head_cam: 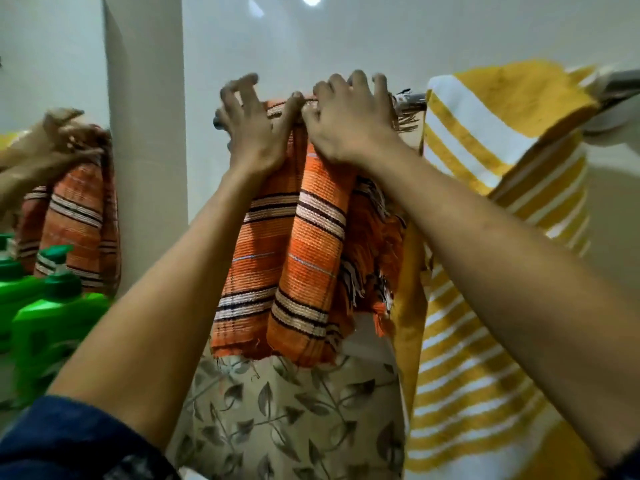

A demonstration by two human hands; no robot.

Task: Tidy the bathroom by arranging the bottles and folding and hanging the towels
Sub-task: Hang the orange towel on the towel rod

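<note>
Left hand (250, 131): raised to the rail, fingers spread and curled, thumb pressed on the top fold of the cloth – not closed around it.
Right hand (349, 128): laid over the same fold just beside the left, fingers hooked over the rail, thumb pinching the cloth.
Orange woven towel with dark and cream stripes (301, 258): draped over the rail under both hands, hanging in bunched folds, frayed fringe on its right edge.
Chrome towel rail (410, 98): mounted on the pale wall, left end showing beside the left hand.
Yellow and white striped terry towel (485, 188): hung on the rail just right of the orange one, touching it lower down.
Green plastic pump bottles (55, 317): at far left – blurred, below a mirror (52, 81) reflecting hands and orange cloth.
Sleeve (69, 441): dark blue, on the left arm.
</note>
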